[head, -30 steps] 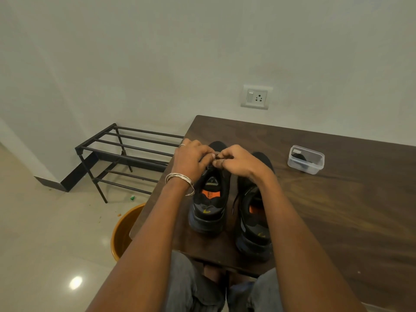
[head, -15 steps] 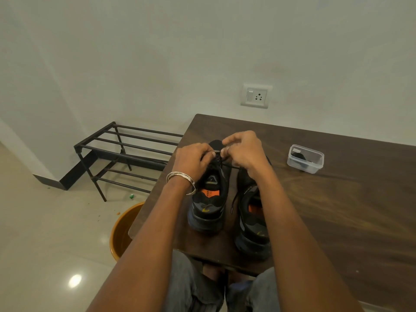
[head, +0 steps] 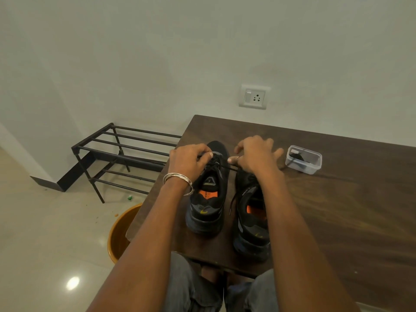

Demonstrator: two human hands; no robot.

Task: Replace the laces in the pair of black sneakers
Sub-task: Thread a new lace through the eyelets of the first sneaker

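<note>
Two black sneakers stand side by side on the dark wooden table, heels toward me. My left hand grips the laces over the tongue of the left sneaker. My right hand pinches a black lace that runs taut from the left sneaker's eyelets toward the right. The right sneaker is partly hidden under my right forearm. A loose lace end hangs between the two shoes.
A small clear plastic box with something dark inside sits on the table to the right of my hands. A black metal shoe rack stands by the wall at left. An orange tub rests on the floor beside the table's corner.
My hands were together over the left sneaker. The right hand has moved to the right and drawn the lace out taut. The left hand stays on the laces.
</note>
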